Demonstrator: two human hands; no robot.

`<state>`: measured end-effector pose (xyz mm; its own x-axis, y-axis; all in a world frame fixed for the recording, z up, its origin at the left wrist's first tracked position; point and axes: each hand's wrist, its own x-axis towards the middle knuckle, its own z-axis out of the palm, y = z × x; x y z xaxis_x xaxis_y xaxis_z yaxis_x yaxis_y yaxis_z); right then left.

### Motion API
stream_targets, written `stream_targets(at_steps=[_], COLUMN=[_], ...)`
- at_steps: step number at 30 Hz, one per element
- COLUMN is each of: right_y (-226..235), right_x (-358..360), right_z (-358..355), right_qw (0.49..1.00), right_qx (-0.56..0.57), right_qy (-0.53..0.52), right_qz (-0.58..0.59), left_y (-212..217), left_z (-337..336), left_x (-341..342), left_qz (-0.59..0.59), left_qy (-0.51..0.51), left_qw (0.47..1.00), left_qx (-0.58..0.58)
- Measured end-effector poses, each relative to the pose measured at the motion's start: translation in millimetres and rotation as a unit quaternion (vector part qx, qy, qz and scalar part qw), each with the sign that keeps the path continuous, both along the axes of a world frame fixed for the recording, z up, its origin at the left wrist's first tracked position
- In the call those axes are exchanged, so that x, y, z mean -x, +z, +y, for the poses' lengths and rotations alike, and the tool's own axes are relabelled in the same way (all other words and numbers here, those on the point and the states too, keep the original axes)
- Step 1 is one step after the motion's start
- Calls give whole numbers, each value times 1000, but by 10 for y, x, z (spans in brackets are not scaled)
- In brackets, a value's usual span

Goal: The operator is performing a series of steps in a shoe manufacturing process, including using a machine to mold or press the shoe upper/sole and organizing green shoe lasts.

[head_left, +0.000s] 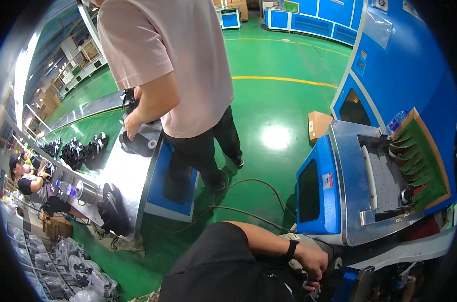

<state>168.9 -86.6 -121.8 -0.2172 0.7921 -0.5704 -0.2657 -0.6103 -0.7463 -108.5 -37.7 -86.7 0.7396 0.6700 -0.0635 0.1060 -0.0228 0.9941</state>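
Observation:
My left arm, in a black sleeve with a dark wristband (292, 249), reaches across to the right at the bottom of the view. At its end my left hand (311, 259) is closed with curled fingers, and whatever lies in them is hidden. Just below it, a small part of my right hand (312, 287) shows; most of its fingers are out of sight. Beside both hands is a dark object (333, 277), too shadowed to name. The blue and metal machine (319, 196) stands just beyond my hands, with an opening in its top.
Ahead to the left, a person (178, 65) in a pale shirt handles black shoes at a metal bench (130, 173). One dark shoe (112, 209) and a metal pot (87, 193) rest there. Hoses (253, 207) cross the green floor. A cardboard box (319, 126) sits behind the machine.

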Motion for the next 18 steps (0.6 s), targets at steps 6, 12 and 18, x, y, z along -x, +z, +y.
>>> stream_targets(at_steps=[6,12,18], right_y=[24,70,510], right_x=[46,0,-75], right_z=[-254,-591,-938], right_qw=[999,991,958], right_qx=[-15,-58,-161], right_qy=[-37,-116,-238], right_qz=[-19,-32,20], left_y=[403,810,679], left_z=[-386,-423,-66], left_x=[194,279,-1], left_qz=[-101,-139,-44], left_qy=[-158,-273,-375], left_qw=[982,950,922], left_qx=[-10,57,87])
